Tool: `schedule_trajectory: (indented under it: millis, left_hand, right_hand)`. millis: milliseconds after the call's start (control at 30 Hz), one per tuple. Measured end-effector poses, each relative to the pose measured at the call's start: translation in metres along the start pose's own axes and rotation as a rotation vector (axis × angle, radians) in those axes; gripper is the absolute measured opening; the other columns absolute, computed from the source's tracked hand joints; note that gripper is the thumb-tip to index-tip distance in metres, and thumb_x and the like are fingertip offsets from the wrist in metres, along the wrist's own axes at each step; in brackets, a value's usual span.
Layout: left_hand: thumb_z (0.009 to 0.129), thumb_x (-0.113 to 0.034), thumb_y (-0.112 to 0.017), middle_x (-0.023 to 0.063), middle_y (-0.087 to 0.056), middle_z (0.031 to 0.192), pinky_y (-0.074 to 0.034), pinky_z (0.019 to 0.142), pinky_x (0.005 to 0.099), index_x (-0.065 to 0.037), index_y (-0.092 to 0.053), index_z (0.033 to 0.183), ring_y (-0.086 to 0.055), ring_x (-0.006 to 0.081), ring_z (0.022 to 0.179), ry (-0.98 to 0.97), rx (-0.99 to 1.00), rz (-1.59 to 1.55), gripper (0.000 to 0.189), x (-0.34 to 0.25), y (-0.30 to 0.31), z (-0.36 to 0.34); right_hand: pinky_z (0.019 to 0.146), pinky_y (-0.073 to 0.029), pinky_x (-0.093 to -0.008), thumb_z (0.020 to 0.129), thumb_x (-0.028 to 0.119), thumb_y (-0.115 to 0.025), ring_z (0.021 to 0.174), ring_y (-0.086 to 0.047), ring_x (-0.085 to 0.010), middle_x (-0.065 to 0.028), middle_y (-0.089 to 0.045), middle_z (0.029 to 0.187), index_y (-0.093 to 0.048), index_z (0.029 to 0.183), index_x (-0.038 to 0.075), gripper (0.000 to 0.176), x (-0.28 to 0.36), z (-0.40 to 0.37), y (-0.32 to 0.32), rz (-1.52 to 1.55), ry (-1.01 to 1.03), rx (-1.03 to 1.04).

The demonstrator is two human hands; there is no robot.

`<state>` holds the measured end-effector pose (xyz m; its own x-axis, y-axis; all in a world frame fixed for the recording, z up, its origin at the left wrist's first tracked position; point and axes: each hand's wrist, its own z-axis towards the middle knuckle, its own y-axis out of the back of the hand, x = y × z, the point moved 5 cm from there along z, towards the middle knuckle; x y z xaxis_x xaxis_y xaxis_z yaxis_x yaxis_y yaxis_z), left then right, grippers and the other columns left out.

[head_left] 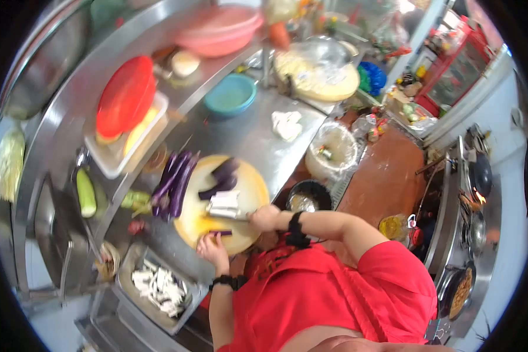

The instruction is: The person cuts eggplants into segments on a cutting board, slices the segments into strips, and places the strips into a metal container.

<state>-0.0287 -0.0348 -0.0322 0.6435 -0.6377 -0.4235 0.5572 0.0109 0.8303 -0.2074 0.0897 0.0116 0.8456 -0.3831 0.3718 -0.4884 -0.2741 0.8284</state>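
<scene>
On a round pale cutting board [255, 182], my right hand [265, 218] is closed around the handle of a knife [236, 216], its blade pointing left across the board. White cut eggplant pieces [224, 201] lie right beside the blade and partly hide it. My left hand [213, 249] is at the near-left edge of the board, fingers bent against a small purple eggplant piece [220, 233]. Farther back on the board rest more purple eggplant pieces [220, 179]. Several whole eggplants [176, 185] lie together at the board's left edge.
A metal tray [123, 281] with white cut strips stands left of my left hand. Behind are a turquoise basin [230, 95] and a white cloth-like bundle [286, 125]. A white bucket [331, 149] and black bowl [308, 196] are to the right. A stove flame [480, 198] burns far right.
</scene>
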Motion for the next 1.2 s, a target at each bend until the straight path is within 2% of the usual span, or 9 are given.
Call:
schedule_trajectory:
  millis: [100, 133, 267, 400, 633, 767, 933, 1100, 1200]
  left_hand:
    - [0.077, -0.031, -0.069, 0.0108, -0.061, 0.098, -0.040, 0.081, 0.0426, -0.011, -0.062, 0.088, -0.055, 0.0305, 0.093, -0.059, -0.062, -0.063, 0.023, 0.012, -0.001, 0.001]
    - [0.077, -0.028, -0.068, 0.0107, -0.060, 0.094, -0.041, 0.079, 0.0419, -0.011, -0.061, 0.087, -0.056, 0.0305, 0.090, -0.051, -0.139, -0.043, 0.020, 0.014, 0.004, -0.002]
    - [0.077, -0.017, -0.064, 0.0093, -0.059, 0.098, -0.037, 0.087, 0.0415, -0.009, -0.060, 0.085, -0.052, 0.0307, 0.097, 0.107, -0.157, -0.073, 0.012, 0.022, 0.019, -0.009]
    - [0.076, -0.018, -0.066, 0.0086, -0.059, 0.096, -0.035, 0.088, 0.0420, -0.011, -0.059, 0.087, -0.053, 0.0279, 0.097, 0.138, -0.167, -0.088, 0.015, 0.028, 0.022, -0.016]
    - [0.073, -0.019, -0.069, 0.0068, -0.059, 0.092, -0.037, 0.086, 0.0412, -0.012, -0.060, 0.083, -0.052, 0.0285, 0.095, 0.131, -0.179, -0.162, 0.016, 0.003, 0.015, 0.000]
    - [0.072, -0.021, -0.070, 0.0052, -0.057, 0.095, -0.034, 0.089, 0.0407, -0.013, -0.059, 0.085, -0.050, 0.0268, 0.100, 0.220, 0.007, -0.032, 0.019, 0.002, 0.000, 0.005]
    - [0.071, -0.019, -0.071, 0.0100, -0.056, 0.102, -0.033, 0.093, 0.0429, -0.012, -0.058, 0.100, -0.049, 0.0290, 0.105, 0.092, 0.047, -0.086, 0.032, 0.002, 0.005, 0.002]
    - [0.073, -0.020, -0.069, 0.0170, -0.052, 0.115, -0.030, 0.097, 0.0462, -0.007, -0.049, 0.118, -0.044, 0.0344, 0.113, 0.035, 0.119, -0.260, 0.051, -0.014, -0.004, 0.011]
    - [0.077, -0.026, -0.067, 0.0225, -0.045, 0.126, -0.028, 0.100, 0.0480, -0.004, -0.043, 0.126, -0.039, 0.0388, 0.119, 0.063, 0.107, -0.304, 0.058, -0.024, -0.028, 0.019]
  right_hand:
    - [0.062, -0.052, -0.0437, 0.083, 0.024, -0.046, 0.073, -0.066, -0.0324, -0.0160, -0.066, 0.079, -0.059, 0.094, 0.007, 0.024, -0.005, 0.010, -0.019, -0.091, 0.067, 0.009]
    - [0.068, -0.053, -0.0437, 0.083, 0.019, -0.046, 0.083, -0.066, -0.0316, -0.0180, -0.066, 0.089, -0.060, 0.098, 0.005, 0.025, 0.002, 0.002, -0.005, -0.053, 0.002, 0.059]
    - [0.063, -0.049, -0.0466, 0.088, 0.032, -0.046, 0.069, -0.063, -0.0358, -0.0197, -0.063, 0.073, -0.054, 0.092, 0.003, 0.030, 0.004, -0.007, -0.004, -0.003, 0.115, -0.099]
    - [0.058, -0.050, -0.0451, 0.089, 0.030, -0.046, 0.063, -0.063, -0.0350, -0.0179, -0.063, 0.068, -0.051, 0.092, 0.002, 0.029, 0.019, -0.010, 0.003, -0.002, 0.203, -0.170]
    - [0.055, -0.050, -0.0435, 0.088, 0.029, -0.048, 0.061, -0.064, -0.0326, -0.0179, -0.063, 0.067, -0.051, 0.090, 0.002, 0.028, 0.031, 0.015, -0.032, -0.146, 0.222, -0.096]
    - [0.057, -0.050, -0.0436, 0.087, 0.029, -0.049, 0.061, -0.063, -0.0355, -0.0182, -0.062, 0.067, -0.051, 0.091, 0.003, 0.027, 0.029, 0.013, -0.018, -0.093, 0.203, -0.100]
    - [0.054, -0.049, -0.0439, 0.086, 0.029, -0.052, 0.058, -0.061, -0.0333, -0.0153, -0.059, 0.060, -0.052, 0.089, 0.007, 0.022, 0.005, -0.013, 0.025, -0.025, 0.228, -0.327]
    - [0.053, -0.050, -0.0399, 0.075, 0.026, -0.063, 0.059, -0.062, -0.0298, -0.0096, -0.063, 0.069, -0.055, 0.093, 0.010, 0.025, -0.042, -0.038, 0.088, -0.086, 0.178, -0.428]
    - [0.062, -0.051, -0.0389, 0.069, 0.018, -0.065, 0.071, -0.063, -0.0283, -0.0101, -0.063, 0.082, -0.056, 0.096, 0.012, 0.030, -0.068, -0.053, 0.113, -0.200, 0.177, -0.410]
